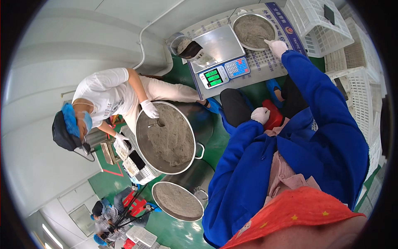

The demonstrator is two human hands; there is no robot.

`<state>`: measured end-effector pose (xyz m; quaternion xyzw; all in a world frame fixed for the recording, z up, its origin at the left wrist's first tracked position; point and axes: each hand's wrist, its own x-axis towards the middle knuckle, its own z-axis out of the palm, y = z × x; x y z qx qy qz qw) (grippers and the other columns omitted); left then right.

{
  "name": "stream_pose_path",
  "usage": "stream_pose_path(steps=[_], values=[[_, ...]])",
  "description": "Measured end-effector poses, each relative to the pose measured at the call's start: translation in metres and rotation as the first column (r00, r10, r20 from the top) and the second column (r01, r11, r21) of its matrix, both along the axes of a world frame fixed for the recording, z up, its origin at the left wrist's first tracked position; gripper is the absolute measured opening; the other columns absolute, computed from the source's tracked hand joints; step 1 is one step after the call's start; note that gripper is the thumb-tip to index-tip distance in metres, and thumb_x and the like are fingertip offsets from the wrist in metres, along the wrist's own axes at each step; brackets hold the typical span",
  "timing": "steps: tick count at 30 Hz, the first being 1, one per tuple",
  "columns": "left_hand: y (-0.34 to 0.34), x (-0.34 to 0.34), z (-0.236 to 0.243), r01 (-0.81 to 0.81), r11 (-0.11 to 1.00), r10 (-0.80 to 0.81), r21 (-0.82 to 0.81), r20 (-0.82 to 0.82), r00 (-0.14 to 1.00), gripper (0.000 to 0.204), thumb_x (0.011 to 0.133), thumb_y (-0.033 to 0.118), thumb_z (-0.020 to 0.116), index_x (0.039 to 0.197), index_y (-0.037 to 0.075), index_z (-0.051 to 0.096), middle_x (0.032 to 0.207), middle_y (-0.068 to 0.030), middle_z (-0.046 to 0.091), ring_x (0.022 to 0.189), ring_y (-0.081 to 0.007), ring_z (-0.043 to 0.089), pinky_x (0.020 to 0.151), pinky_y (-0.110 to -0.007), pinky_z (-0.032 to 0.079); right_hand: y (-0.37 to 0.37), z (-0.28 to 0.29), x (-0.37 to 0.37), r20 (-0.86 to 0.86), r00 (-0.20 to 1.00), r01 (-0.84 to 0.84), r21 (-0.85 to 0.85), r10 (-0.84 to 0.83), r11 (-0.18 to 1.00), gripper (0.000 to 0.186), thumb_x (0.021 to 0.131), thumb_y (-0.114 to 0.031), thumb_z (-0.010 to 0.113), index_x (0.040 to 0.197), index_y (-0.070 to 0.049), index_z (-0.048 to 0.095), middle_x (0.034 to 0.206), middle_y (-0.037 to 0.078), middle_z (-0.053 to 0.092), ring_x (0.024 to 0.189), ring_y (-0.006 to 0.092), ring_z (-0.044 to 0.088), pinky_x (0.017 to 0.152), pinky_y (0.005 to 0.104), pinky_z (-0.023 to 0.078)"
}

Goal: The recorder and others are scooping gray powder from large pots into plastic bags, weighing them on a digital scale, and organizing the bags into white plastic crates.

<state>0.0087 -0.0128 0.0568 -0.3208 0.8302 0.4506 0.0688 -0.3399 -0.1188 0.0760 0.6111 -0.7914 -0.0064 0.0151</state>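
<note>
My right hand, in a white glove, pinches the handle of a metal spoon over a round steel bowl of grey-brown powder. The spoon's tip is in the powder. Beside the bowl, a digital scale with a lit display carries a black and silver pouch. A metal container with powder inside stands at the scale's far left edge. My gloved left hand rests by my lap, its fingers loosely curled, against a red stool. It appears to hold nothing.
At left, a co-worker holds a scoop in a large steel drum of powder. Another powder-filled drum stands nearer. White plastic crates crowd my right side. More people sit in the background near a tripod.
</note>
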Motion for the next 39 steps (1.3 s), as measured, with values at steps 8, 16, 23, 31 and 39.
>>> stream_pose_path(steps=[8,16,23,31,39], values=[[-0.003,-0.001,-0.002,0.031,0.998,-0.035,0.046,0.066,0.997,0.031,0.089,0.032,0.054,0.09,0.007,0.073,0.091,-0.0194,0.068,0.089,-0.0381,0.065,0.082,-0.048,0.05,-0.041,0.058,-0.049,0.151,0.987,0.097,-0.236,-0.062,0.967,0.028,0.089,-0.014,0.049,0.107,-0.011,0.07,0.084,0.018,0.07,0.079,0.0356,0.068,0.073,0.0466,0.053],[-0.003,-0.005,-0.006,0.043,0.999,-0.046,0.033,0.088,0.995,0.03,0.089,0.031,0.054,0.087,0.007,0.072,0.089,-0.019,0.069,0.088,-0.0378,0.066,0.081,-0.049,0.051,-0.044,0.024,-0.031,0.744,0.602,0.38,0.052,-0.289,0.923,0.025,0.092,-0.011,0.048,0.103,-0.003,0.069,0.075,0.013,0.07,0.069,0.0221,0.069,0.067,0.035,0.054],[-0.002,-0.005,-0.008,0.03,0.999,-0.033,0.034,0.079,0.996,0.03,0.088,0.031,0.055,0.086,0.007,0.073,0.088,-0.0186,0.069,0.087,-0.0372,0.066,0.081,-0.049,0.052,-0.021,0.023,-0.059,0.947,0.085,0.718,0.157,-0.31,0.678,0.026,0.096,-0.015,0.046,0.103,-0.007,0.07,0.082,0.006,0.071,0.062,0.0129,0.063,0.059,0.027,0.051],[0.0,-0.006,-0.003,0.032,0.999,-0.032,-0.002,0.056,0.998,0.029,0.087,0.032,0.056,0.089,0.008,0.074,0.09,-0.0179,0.07,0.089,-0.0364,0.067,0.083,-0.048,0.052,-0.032,0.122,-0.056,0.989,-0.118,0.506,0.138,-0.09,0.852,0.027,0.101,-0.023,0.051,0.118,-0.009,0.066,0.081,-0.005,0.061,0.068,0.004,0.055,0.062,0.0183,0.046],[-0.003,-0.003,0.003,0.016,1.0,-0.016,0.003,0.046,0.999,0.031,0.089,0.031,0.054,0.09,0.006,0.073,0.092,-0.0194,0.069,0.091,-0.0373,0.065,0.085,-0.047,0.05,-0.129,0.256,0.043,0.959,0.181,0.148,-0.245,0.217,0.958,0.029,0.1,-0.025,0.05,0.113,-0.007,0.069,0.081,-0.001,0.065,0.069,0.0064,0.059,0.064,0.0201,0.048]])
